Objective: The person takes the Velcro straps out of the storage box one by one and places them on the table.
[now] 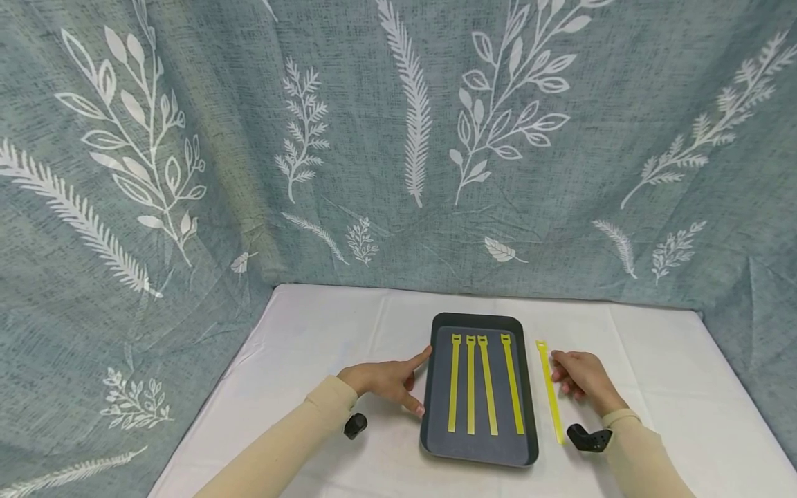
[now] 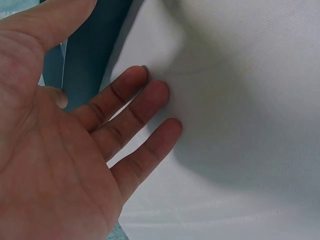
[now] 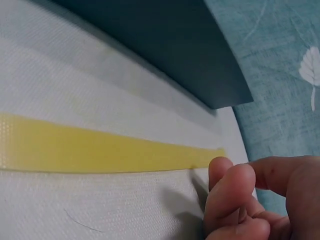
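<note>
A dark grey tray (image 1: 436,443) stands on the white table with several yellow cable straps (image 1: 470,387) laid lengthwise in it, their slotted heads at the far end. My left hand (image 1: 389,380) is at the tray's left side, fingers spread, one fingertip at the rim. In the left wrist view three fingers of that hand (image 2: 65,145) extend over the white cloth, holding nothing. Another yellow cable strap (image 1: 551,394) lies on the table right of the tray. Beside its head end is my right hand (image 1: 582,377), fingers loosely bent; in the right wrist view its fingertips (image 3: 235,182) appear just off the strap.
White cloth covers the table (image 1: 336,325). A blue-green curtain (image 1: 373,138) with white leaf prints hangs behind it and along the sides. Black wrist devices (image 1: 588,438) sit by both forearms. The tray's raised wall (image 3: 165,45) runs alongside the loose strap.
</note>
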{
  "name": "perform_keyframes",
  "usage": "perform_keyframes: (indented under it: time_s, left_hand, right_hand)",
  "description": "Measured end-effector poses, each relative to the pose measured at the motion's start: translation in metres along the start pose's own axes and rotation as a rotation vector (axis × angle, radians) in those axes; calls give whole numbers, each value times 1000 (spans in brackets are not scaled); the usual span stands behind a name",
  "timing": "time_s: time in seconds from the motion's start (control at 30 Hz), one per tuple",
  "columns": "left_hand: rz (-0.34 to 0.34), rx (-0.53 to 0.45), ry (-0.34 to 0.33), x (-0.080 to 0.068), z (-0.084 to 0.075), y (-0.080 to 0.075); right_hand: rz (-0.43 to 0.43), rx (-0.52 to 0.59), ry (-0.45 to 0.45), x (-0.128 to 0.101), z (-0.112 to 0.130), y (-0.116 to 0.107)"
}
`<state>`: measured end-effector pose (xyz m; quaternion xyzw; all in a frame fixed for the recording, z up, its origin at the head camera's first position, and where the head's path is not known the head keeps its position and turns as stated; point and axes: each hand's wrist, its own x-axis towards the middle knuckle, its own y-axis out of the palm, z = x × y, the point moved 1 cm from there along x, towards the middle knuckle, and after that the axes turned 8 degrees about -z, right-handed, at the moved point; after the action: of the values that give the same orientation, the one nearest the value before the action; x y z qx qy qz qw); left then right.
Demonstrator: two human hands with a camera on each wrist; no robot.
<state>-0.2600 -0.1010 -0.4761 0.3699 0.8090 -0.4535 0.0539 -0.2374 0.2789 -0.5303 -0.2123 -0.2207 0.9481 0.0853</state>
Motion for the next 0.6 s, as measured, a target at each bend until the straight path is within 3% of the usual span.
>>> perform_keyframes:
  time_s: [0.27,0.6]
  left_hand:
    - [5,-1,-16,-1,-1,0]
    - [7,23,-22,3,2,0]
  right_hand:
    - [63,177,74,-2,1,-6]
    - [53,292,-2,-5,28,-9]
